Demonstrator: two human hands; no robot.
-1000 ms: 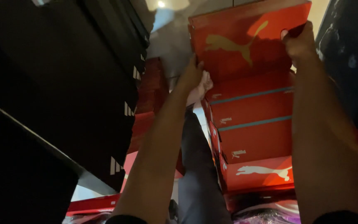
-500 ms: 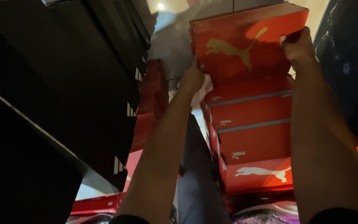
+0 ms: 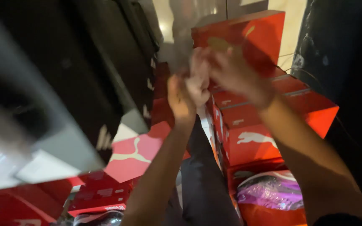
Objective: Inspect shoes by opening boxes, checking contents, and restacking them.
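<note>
Atop stack of red cardboard shoe boxes [image 3: 269, 125], top red box [image 3: 248, 39] now sits unheld; left hand [image 3: 181, 94] and right hand [image 3: 225, 69], on box sides a second ago, now together in front, blurred, grip unclear; placement looks done

A stack of red boxes [image 3: 269, 125] with white labels rises at right, the top box [image 3: 248, 37] tilted at its head. Dark boxes [image 3: 84, 75] tower at left, with more red boxes [image 3: 135, 152] lower left, one bearing a white emblem.
</note>
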